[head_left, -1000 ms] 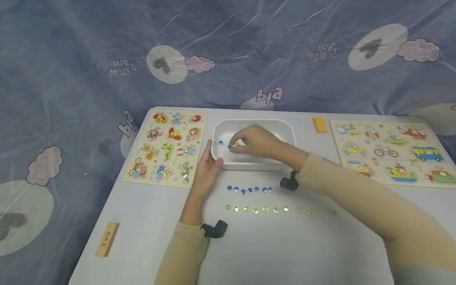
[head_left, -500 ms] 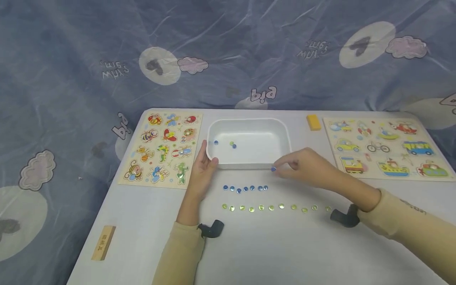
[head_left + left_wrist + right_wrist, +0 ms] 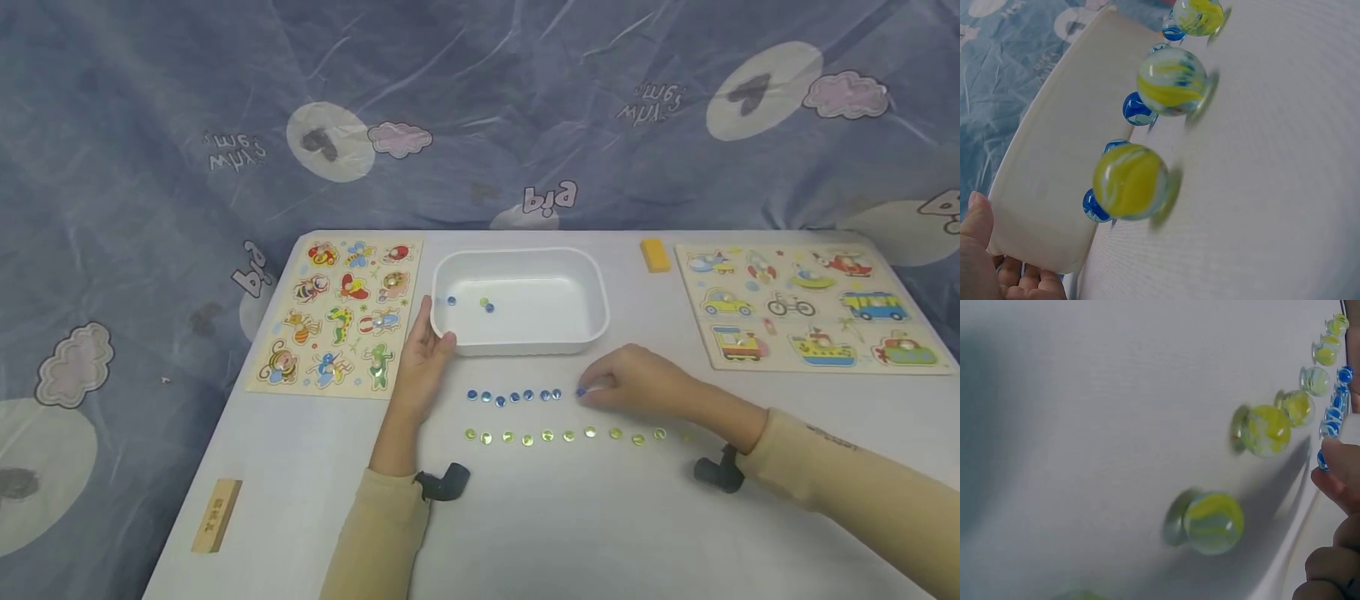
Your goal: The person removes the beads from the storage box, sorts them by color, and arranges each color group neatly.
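Between thumb and forefinger, my right hand (image 3: 637, 383) pinches a blue marble (image 3: 581, 392) low over the table, just past the right end of a row of blue marbles (image 3: 514, 397). The right wrist view shows that pinched blue marble (image 3: 1322, 460) partly hidden by the fingertips. My left hand (image 3: 423, 362) grips the near left corner of a white plastic tray (image 3: 525, 348), thumb at the rim. Two blue marbles and a yellow-green marble (image 3: 483, 302) lie in the tray's left part. Nearer me runs a longer row of yellow-green marbles (image 3: 547, 435), large in the left wrist view.
A wooden insect puzzle board (image 3: 337, 317) lies at the back left, a vehicle puzzle board (image 3: 810, 308) at the back right. Beside the latter sits a yellow block (image 3: 655, 256). One wooden block (image 3: 217, 515) lies near the table's left edge. A patterned blue curtain (image 3: 480, 108) hangs behind.
My right hand has come out of the tray with a blue marble, moving right and then toward me to the blue row's end. My left hand keeps its grip on the tray.
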Motion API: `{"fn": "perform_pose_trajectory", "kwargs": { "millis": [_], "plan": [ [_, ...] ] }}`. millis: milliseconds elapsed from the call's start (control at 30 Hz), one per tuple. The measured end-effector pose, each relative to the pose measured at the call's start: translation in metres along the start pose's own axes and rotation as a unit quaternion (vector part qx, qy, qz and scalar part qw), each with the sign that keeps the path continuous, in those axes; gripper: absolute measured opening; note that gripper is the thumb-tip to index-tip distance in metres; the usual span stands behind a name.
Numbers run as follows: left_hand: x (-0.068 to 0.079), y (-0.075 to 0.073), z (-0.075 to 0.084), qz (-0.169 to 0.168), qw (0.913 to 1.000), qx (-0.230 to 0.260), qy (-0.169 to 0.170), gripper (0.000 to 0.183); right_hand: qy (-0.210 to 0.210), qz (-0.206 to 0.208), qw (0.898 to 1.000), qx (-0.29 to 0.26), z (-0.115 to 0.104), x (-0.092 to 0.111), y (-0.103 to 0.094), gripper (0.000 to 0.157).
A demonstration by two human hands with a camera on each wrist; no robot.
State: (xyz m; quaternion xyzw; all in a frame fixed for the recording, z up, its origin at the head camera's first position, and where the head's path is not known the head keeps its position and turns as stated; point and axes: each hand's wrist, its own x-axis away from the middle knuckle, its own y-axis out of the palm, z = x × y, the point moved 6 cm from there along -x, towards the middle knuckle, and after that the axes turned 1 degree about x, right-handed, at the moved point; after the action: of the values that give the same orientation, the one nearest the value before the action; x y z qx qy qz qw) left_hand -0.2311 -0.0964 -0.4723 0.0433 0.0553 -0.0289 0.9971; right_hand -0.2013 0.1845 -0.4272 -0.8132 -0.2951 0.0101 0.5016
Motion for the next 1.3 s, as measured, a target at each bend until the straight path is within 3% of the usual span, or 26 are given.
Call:
{"fn": "perform_pose_trajectory", "kwargs": {
  "millis": [333,667,1000,1300],
  "plan": [
    [-0.001,0.000,-0.001,-0.003,1.0000,0.008,0.002,0.071,0.001,0.006,0.999,0.043,-0.003,-0.009,0.006,0.017],
    [0.004,0.003,0.011,0.000,0.9999,0.007,-0.015,0.070,0.010,0.010,0.999,0.031,-0.004,-0.005,0.002,0.023],
    [0.005,0.004,0.016,0.000,0.9998,0.014,-0.014,0.069,-0.009,0.038,0.999,-0.007,-0.016,-0.006,-0.035,0.023],
    [0.003,0.002,0.009,0.000,0.9997,0.012,-0.023,0.070,-0.003,0.083,0.997,-0.008,-0.015,-0.046,-0.060,0.032]
  ]
}}
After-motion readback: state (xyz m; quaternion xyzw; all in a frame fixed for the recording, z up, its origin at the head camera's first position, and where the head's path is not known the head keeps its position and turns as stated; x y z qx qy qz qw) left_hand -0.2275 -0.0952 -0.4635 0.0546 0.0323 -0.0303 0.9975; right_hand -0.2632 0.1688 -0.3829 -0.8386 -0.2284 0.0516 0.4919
